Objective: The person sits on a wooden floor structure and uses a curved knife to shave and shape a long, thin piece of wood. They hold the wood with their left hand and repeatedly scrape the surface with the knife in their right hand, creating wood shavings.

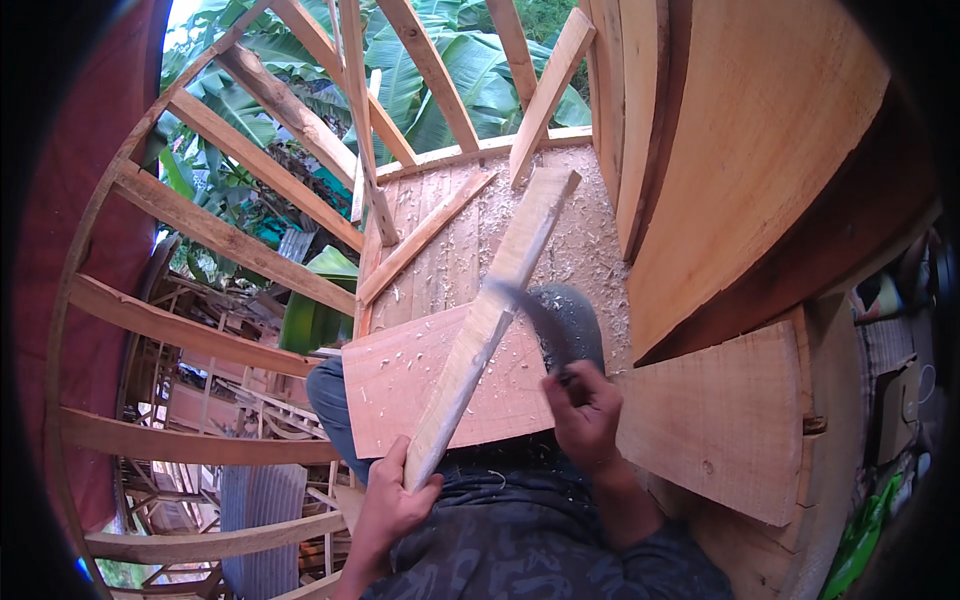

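Head view, left hand (397,500) clasping batten (478,340), right hand (587,412) gripping curved blade (547,325), board (400,385) beneath, shavings (602,215) beyond, slats (225,234) leftward

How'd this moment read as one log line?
left hand: grips wooden strip near lower end; right hand: holds curved tool, blurred; board: under strip; shavings: on planking

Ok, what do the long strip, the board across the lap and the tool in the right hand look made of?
Long strip: pale wood, seemingly bare, with streaky grain.
Lap board: pinkish, probably unfinished wood; solid or ply, I can't tell.
Curved tool: dark blade, likely metal from its thin shape; motion blur hides its finish.
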Demonstrator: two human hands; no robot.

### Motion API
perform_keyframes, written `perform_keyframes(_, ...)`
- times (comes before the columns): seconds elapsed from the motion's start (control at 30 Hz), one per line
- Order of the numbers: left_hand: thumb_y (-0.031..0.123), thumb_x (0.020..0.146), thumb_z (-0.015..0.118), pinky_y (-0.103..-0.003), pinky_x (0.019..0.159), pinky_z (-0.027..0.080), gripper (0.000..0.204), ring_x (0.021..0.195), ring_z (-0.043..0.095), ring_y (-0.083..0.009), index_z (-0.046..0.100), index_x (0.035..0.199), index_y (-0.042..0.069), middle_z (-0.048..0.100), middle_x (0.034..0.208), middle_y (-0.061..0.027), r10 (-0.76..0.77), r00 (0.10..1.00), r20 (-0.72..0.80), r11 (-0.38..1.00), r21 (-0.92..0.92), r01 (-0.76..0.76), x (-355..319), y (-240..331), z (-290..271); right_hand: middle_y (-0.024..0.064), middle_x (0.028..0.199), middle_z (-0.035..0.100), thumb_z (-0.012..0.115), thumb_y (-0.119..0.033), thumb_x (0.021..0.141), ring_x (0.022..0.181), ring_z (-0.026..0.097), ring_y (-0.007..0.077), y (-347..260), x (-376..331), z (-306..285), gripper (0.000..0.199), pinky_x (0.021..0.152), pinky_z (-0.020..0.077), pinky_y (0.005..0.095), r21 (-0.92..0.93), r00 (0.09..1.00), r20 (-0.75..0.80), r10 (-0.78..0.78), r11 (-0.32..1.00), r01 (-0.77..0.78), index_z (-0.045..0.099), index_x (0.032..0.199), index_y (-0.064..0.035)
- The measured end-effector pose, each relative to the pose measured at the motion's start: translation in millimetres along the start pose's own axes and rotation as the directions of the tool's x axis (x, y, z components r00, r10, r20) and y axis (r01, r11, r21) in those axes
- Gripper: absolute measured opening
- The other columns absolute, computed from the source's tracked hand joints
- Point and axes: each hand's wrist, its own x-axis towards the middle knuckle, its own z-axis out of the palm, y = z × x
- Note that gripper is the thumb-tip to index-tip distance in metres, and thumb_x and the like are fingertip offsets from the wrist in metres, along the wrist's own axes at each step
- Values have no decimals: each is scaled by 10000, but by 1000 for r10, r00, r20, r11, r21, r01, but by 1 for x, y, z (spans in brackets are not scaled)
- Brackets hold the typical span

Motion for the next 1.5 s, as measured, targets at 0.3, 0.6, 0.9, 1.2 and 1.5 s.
perform_keyframes(0.3,89,701,638,-314,577,442,274,586,559,-220,510,920,-16,550,662,-174,-23,1000,-15,999,-30,22,-1,-8,-1,-67,601,432,637,-167,879,538,367,4,-16,1,-8,163,475,299,200,106,786,602,139,962,-251,600,876,-8)
perform_keyframes(0.6,93,704,638,-327,569,457,253,603,615,-312,500,888,-14,565,666,-195,12,998,-61,1000,-14,-13,-3,-1,-2,-82,576,429,641,-154,873,535,376,-4,-18,-3,-5,176,463,295,203,117,773,579,258,912,-392,603,920,12)
perform_keyframes(0.9,92,641,641,-311,527,367,271,554,424,-159,440,800,4,428,609,-97,-1,995,-95,1000,-15,0,-5,-4,1,-67,574,448,608,-158,892,500,385,9,-28,1,-12,156,448,309,195,174,753,621,215,900,-401,593,903,-3)
perform_keyframes(1.2,78,640,646,-308,519,373,259,539,438,-161,488,831,2,457,609,-89,29,989,-145,999,-26,-33,-12,-14,-1,-50,585,487,632,-159,882,484,427,25,-20,0,-9,166,442,315,204,57,871,453,189,969,-240,596,888,2)
perform_keyframes(1.5,120,706,650,-328,607,464,289,631,612,-302,516,917,-25,576,696,-211,-28,999,-27,996,-90,25,-15,-16,0,-37,538,451,595,-166,910,446,410,9,-23,16,-15,174,377,301,169,318,988,15,151,936,-148,510,796,-65)
